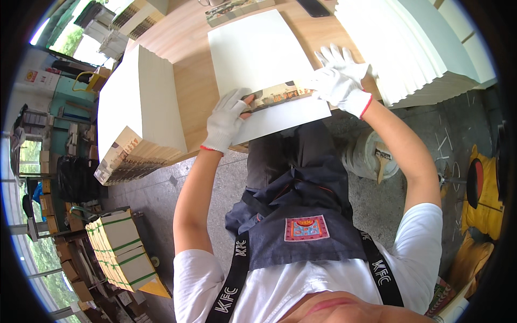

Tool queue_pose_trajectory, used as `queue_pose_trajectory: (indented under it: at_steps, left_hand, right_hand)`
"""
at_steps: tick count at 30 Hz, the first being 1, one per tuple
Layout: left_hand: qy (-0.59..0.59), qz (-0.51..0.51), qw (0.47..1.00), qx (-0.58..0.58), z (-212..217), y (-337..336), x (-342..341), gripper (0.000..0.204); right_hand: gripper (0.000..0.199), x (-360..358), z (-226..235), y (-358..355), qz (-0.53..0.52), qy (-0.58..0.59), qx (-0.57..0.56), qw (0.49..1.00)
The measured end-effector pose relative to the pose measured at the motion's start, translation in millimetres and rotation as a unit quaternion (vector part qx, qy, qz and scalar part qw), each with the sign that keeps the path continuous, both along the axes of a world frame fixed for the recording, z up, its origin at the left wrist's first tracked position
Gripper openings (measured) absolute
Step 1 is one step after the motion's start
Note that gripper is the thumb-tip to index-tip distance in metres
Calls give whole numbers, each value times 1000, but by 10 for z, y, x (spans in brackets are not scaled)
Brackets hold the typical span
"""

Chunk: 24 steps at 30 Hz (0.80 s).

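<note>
A large white sheet lies on the wooden table in front of me. A colourful printed strip runs across its near end, and a white flap reaches past the table edge. My left hand, in a white glove with bare fingertips, grips the strip's left end between thumb and finger. At the opposite end my gloved right hand is closed on the strip; its fingertips are partly hidden. Just beyond that hand lies a white glove with spread fingers, apparently loose.
Tall paper stacks stand left and right on the table. A phone and a printed block are at the far side. Below right, a brush rests on a round tub. Strapped bundles stand lower left.
</note>
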<state>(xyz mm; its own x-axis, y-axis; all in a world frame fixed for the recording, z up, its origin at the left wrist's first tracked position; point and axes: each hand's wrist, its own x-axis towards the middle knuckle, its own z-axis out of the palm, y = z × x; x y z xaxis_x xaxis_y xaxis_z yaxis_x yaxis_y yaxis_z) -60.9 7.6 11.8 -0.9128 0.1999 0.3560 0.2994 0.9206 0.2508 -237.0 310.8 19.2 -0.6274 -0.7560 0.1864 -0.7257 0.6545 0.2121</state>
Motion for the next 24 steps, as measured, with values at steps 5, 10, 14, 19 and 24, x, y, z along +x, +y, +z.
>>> queue_pose_trajectory:
  at_steps: [5,10,14,19,24]
  left_hand:
    - [23,10,999,-38,-110,-222,103,51]
    - [17,112,990,-79,-103,-388,355,53]
    - [-15,274,938,213,102,20,737,43]
    - [-97,156,343,921,80,595,681,42]
    - [-50,56,111,991,-508,318,250,22]
  right_hand:
    - [58,36,172,20,7,-48,108,993]
    - [53,74,149,-111,-63,-52,64,995]
    - [52,40,85,10,-49,-41,57,996]
    - [41,58,42,34,-24,-13,-28,999]
    - [56,142,180,-34,-47,-32,19,998]
